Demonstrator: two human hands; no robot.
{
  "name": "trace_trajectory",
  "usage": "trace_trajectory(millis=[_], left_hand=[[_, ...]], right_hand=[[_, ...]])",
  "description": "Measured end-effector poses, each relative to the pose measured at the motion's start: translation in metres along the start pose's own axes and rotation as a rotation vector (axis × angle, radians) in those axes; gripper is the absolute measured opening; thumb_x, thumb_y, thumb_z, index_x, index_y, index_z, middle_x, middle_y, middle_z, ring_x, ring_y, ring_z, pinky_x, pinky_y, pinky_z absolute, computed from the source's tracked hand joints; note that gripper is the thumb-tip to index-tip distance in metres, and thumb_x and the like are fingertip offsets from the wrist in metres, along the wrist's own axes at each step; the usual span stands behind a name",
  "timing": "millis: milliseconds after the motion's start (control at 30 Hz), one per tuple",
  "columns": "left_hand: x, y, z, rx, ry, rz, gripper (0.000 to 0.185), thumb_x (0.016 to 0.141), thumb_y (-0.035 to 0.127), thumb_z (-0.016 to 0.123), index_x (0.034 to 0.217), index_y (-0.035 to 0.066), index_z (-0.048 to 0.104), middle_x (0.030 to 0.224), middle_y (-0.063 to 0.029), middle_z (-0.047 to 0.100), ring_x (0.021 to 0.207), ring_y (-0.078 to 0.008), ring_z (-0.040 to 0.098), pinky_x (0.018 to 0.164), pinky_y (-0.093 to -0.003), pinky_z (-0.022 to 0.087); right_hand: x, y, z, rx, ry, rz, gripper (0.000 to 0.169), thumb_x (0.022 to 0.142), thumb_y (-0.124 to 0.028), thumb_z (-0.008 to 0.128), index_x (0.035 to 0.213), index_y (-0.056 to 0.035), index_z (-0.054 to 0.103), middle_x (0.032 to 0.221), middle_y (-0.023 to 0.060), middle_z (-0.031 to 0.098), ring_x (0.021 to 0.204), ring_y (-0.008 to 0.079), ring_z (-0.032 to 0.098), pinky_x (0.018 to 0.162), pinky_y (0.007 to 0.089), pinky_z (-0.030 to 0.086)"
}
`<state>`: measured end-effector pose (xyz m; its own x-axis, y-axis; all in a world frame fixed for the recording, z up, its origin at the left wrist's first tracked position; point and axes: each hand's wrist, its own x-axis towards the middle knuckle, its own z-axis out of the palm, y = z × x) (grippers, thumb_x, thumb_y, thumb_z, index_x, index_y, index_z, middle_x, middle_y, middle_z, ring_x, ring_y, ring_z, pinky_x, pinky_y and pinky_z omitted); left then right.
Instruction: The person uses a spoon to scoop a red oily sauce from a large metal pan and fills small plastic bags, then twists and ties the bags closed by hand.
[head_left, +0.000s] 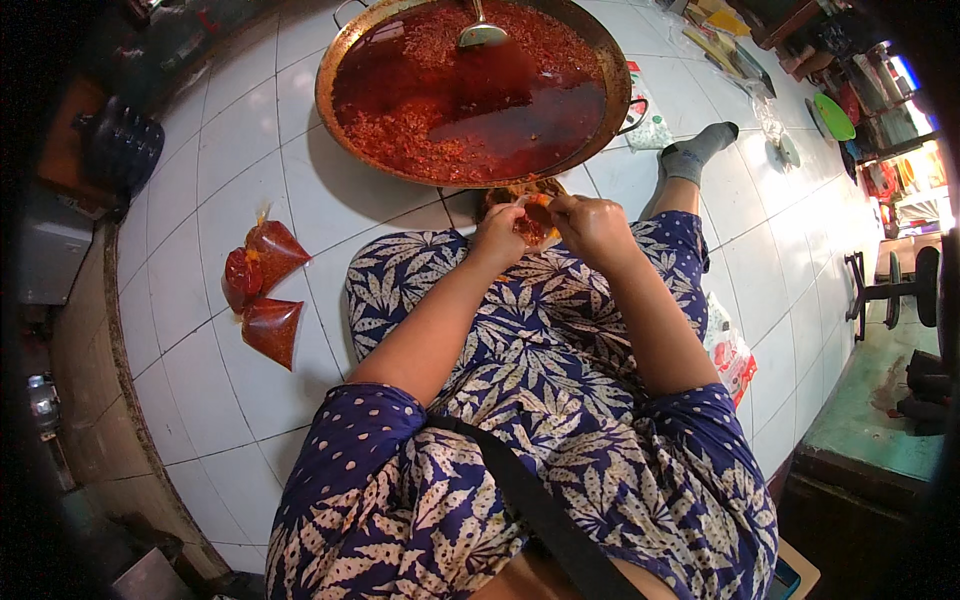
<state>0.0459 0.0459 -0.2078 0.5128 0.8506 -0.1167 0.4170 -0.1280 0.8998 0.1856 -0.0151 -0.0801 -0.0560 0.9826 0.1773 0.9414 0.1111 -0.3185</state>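
A clear plastic bag with red-orange sauce in it is held between my two hands, just below the near rim of a wide metal pan. My left hand pinches the bag's left edge, and my right hand grips its right edge. Oily red chili sauce fills the pan, where a metal ladle rests at the far side. To the left on the floor lie three tied bags of red sauce, close together. Something brown and sauce-stained, partly hidden, is behind my hands.
White floor tiles surround me. A printed plastic pack lies right of the pan, another beside my right leg. Further right are a green plastic dish and a black-framed object. A dark ribbed container stands at left.
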Motion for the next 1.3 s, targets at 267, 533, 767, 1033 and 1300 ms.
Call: trace_trajectory(millis=[267,533,767,1033,1300], left_hand=[[0.005,0.003,0.007,-0.069,0.091,0.258,0.048,0.067,-0.008,0.047,0.115,-0.004,0.053,0.121,-0.0164,0.050,0.113,-0.0276,0.049,0.097,-0.0329,0.038],[-0.006,0.046,-0.005,-0.325,0.052,0.118,0.050,0.067,-0.012,0.042,0.116,-0.006,0.051,0.120,-0.0183,0.049,0.113,-0.0264,0.049,0.096,-0.0313,0.040],[0.003,0.025,-0.002,-0.085,0.120,-0.010,0.047,0.069,-0.009,0.046,0.115,-0.003,0.053,0.119,-0.0156,0.051,0.111,-0.0258,0.051,0.092,-0.0311,0.042],[0.007,0.011,-0.004,-0.370,0.127,-0.075,0.041,0.070,-0.008,0.048,0.110,-0.003,0.055,0.110,-0.0167,0.058,0.102,-0.0258,0.057,0.090,-0.0297,0.043],[0.003,0.022,-0.011,-0.370,0.027,-0.173,0.047,0.070,-0.008,0.044,0.116,0.001,0.054,0.115,-0.0172,0.054,0.105,-0.0238,0.054,0.090,-0.0294,0.042]], right_hand=[[-0.031,0.008,-0.004,0.002,-0.122,-0.162,0.011,0.076,-0.013,0.059,0.086,-0.0088,0.061,0.070,0.0133,0.061,0.061,0.0318,0.060,0.055,0.0387,0.049],[-0.037,0.007,-0.009,-0.144,0.080,-0.004,0.009,0.081,-0.015,0.057,0.086,-0.0090,0.060,0.071,0.0111,0.062,0.062,0.0297,0.061,0.055,0.0394,0.048],[-0.030,0.014,-0.023,0.222,0.140,0.223,0.014,0.082,-0.013,0.057,0.089,-0.0040,0.065,0.078,0.0114,0.065,0.065,0.0192,0.063,0.059,0.0277,0.049],[-0.026,0.040,-0.069,1.101,0.348,0.508,0.025,0.083,-0.013,0.051,0.097,0.0055,0.060,0.071,0.0134,0.063,0.060,0.0188,0.060,0.056,0.0266,0.048],[0.028,0.043,-0.029,1.121,0.380,0.451,0.022,0.083,-0.011,0.054,0.099,0.0020,0.061,0.072,0.0105,0.062,0.060,0.0150,0.059,0.057,0.0239,0.047]])
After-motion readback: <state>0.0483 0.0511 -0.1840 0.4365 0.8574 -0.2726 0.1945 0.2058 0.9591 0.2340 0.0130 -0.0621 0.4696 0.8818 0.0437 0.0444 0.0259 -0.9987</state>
